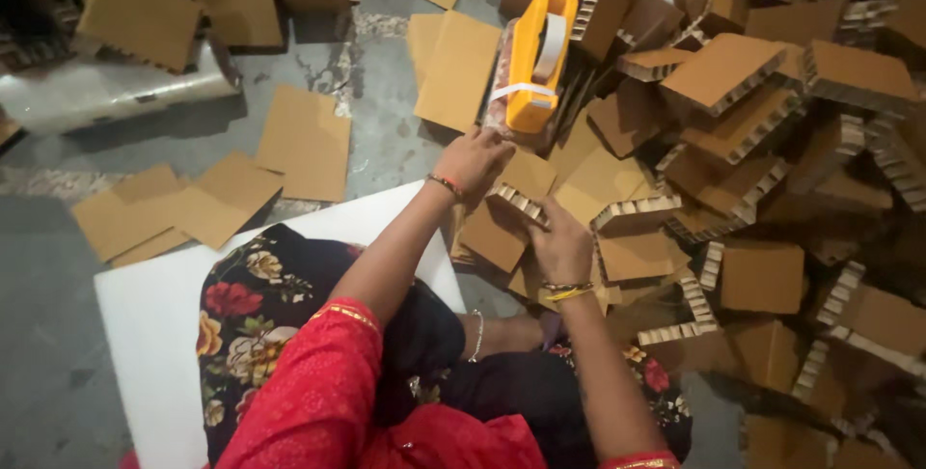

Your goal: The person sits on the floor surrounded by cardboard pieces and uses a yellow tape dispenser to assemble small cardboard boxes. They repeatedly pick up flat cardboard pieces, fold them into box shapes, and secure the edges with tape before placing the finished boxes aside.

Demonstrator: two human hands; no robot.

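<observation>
The left hand is closed around the lower end of a yellow tape dispenser, its grip wrapped on the tool's base. The dispenser stands nearly upright, its long axis running from the hand up and slightly to the right in the head view, with the open loop of its top end pointing away from the person. A band of pale tape crosses its yellow body near the bottom, and a reddish tape roll sits against its left side.

The right hand lies just below and to the right of the dispenser, fingers pressed down on a honeycomb cardboard piece. That piece lies tilted, its ribbed edge running from the left hand's wrist down and right toward the right hand's fingers. Whether the right hand pinches the piece or only pushes on it cannot be told.

Right of the dispenser rises a heap of honeycomb cardboard blocks. Left of it, flat cardboard sheets lie scattered on the grey floor. Below the dispenser, the person sits on a white board, wearing a red sleeve and a dark flowered cloth.
</observation>
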